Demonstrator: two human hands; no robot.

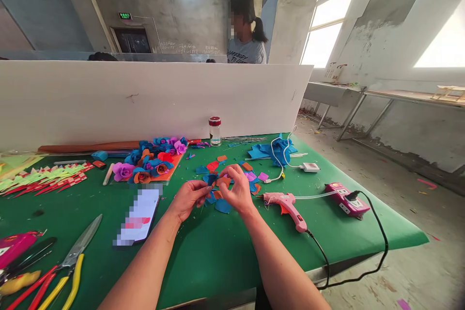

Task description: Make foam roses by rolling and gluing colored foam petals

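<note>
Above the green desk (203, 261), the two hands work close together: the left hand (189, 198) pinches a blue piece (211, 178) between thumb and fingers, and the right hand (235, 188) curls beside it, though what its fingertips grip I cannot tell. Coloured scraps (223, 206) lie around and beneath them. Flowers (147, 161) and a phone (140, 218) lie left, a pink glue gun (288, 203) right.

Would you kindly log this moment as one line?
left hand: pinching blue piece | right hand: fingertips beside it | glue gun: lying on green table
</note>
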